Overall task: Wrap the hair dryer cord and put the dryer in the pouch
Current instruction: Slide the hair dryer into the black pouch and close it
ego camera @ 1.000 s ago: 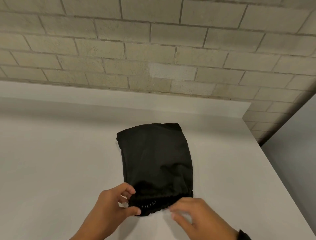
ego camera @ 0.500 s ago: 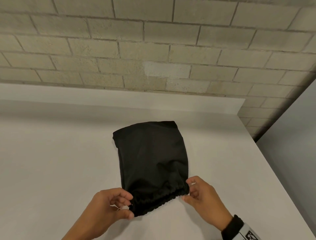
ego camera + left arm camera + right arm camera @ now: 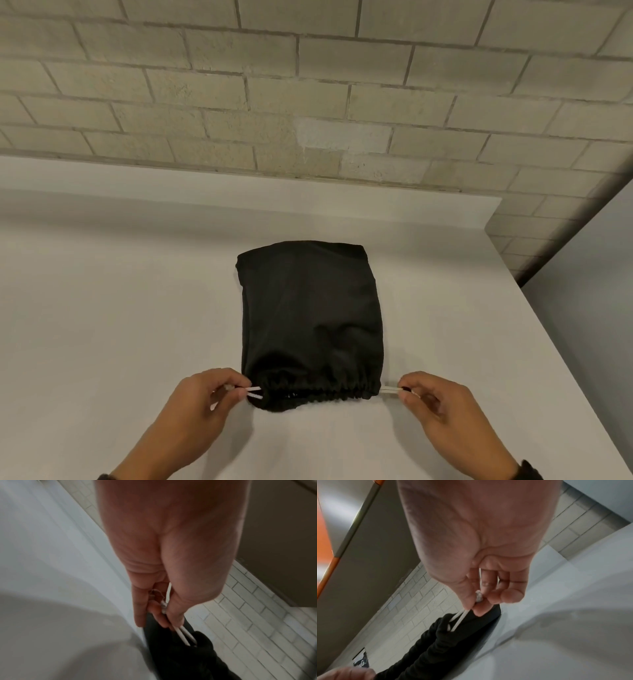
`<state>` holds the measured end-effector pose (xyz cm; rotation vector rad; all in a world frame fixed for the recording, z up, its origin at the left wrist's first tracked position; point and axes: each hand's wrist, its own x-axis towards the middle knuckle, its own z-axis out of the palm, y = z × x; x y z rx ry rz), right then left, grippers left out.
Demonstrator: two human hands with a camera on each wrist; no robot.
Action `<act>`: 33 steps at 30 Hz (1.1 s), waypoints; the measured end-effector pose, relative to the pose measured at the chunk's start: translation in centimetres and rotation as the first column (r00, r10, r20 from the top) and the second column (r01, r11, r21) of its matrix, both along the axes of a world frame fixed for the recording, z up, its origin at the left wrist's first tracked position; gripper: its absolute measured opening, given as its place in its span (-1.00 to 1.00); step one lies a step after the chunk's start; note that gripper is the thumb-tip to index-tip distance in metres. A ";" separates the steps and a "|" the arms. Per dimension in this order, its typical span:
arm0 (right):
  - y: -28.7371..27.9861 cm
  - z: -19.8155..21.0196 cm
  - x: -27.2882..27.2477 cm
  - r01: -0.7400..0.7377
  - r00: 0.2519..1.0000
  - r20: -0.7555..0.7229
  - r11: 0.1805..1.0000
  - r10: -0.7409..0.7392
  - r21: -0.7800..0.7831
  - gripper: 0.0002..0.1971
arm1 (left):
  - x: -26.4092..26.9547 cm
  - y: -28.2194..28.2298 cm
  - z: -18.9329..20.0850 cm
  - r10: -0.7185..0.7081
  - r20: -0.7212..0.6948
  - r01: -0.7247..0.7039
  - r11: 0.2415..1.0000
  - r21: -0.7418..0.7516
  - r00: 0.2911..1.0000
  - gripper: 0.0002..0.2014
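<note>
Lying bulged on the white worktop (image 3: 102, 325), the soft black drawstring pouch (image 3: 310, 318) looks best taken by its thin white cords, the left hand (image 3: 164, 574) pinching one pair, the right hand (image 3: 474, 555) the other.
</note>
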<state>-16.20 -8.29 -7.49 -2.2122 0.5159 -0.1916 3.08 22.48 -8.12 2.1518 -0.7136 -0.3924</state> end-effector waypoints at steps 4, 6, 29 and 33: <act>-1.6 0.7 -1.8 0.056 0.998 0.003 0.989 -0.056 -0.136 -0.72 | 1.4 1.6 -0.6 0.073 0.174 -0.082 0.996 0.046 0.982 -0.58; -2.8 0.7 -3.2 0.126 0.992 -0.004 0.972 -0.130 -0.197 -0.67 | 2.4 3.1 -1.0 0.123 0.281 -0.149 0.986 0.073 0.952 -0.51; 1.9 2.7 10.2 0.044 0.981 0.188 0.998 -0.053 0.052 -0.91 | 2.8 -11.0 3.9 0.056 0.258 -0.049 0.998 -0.034 0.964 -0.84; 2.0 0.5 11.3 0.023 0.995 0.101 0.985 -0.005 -0.172 -0.85 | 2.8 -11.2 2.4 0.215 0.284 -0.230 0.973 0.022 0.934 -0.63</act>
